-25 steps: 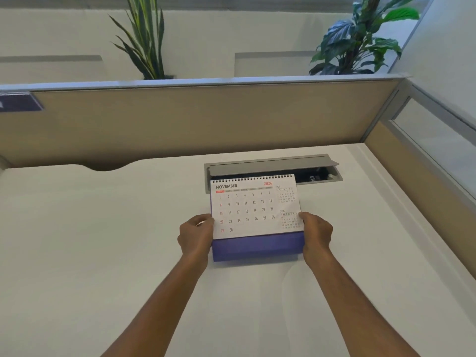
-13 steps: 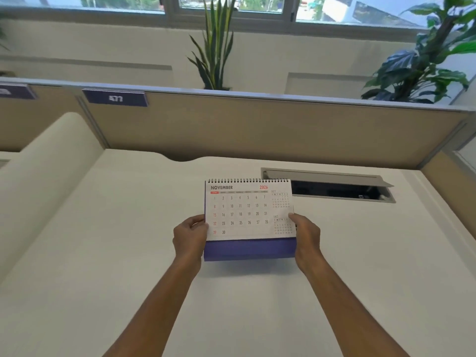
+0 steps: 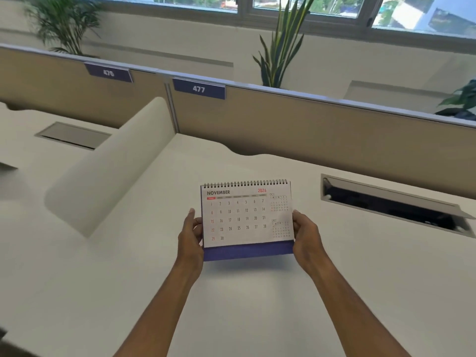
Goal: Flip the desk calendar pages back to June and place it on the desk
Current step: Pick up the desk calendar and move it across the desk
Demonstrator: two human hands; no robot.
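Note:
A spiral-bound desk calendar (image 3: 246, 217) with a purple base shows the page NOVEMBER 2026. It is held a little above the white desk (image 3: 257, 305), with its shadow under it. My left hand (image 3: 190, 238) grips its left edge. My right hand (image 3: 306, 235) grips its right edge, thumb on the page's lower right corner.
An open cable tray (image 3: 394, 204) is set in the desk to the right of the calendar. A rounded white divider (image 3: 110, 171) stands to the left. A tan partition (image 3: 309, 130) with a label 477 (image 3: 198, 88) closes the back, with plants behind it.
Both hands have lifted the calendar off the desk and brought it toward me. The view has swung left and up, so the cable tray now lies to the right.

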